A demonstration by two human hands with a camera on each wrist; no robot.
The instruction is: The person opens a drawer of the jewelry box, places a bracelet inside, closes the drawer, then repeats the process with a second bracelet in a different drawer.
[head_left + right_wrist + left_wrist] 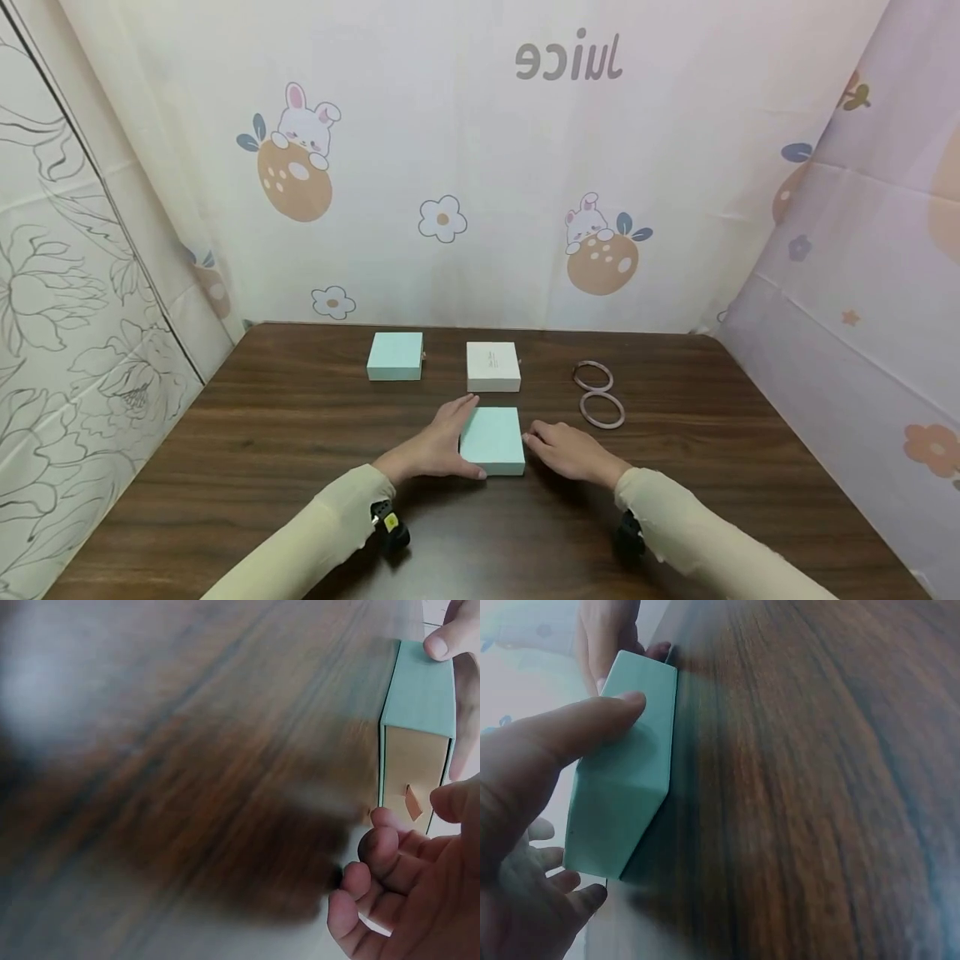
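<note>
A mint-green drawer box [492, 440] lies flat on the table between the two hands. My left hand [438, 442] grips its left side, the thumb along the near face and the fingers toward the far edge. In the left wrist view the thumb [592, 727] presses on the green side. My right hand [572, 452] is at the box's right end, fingers loosely bent. The right wrist view shows a tan drawer front [409, 761] there with a small pull tab [413, 803]. The right thumb and fingertips are close around the tab, with a gap visible between them.
Behind stand another mint-green box [395, 356] and a white box [492, 367] with small print on its lid. Two pinkish rings [602, 410] lie touching at the right. A printed curtain [480, 167] hangs along the back edge of the brown wooden table [300, 417].
</note>
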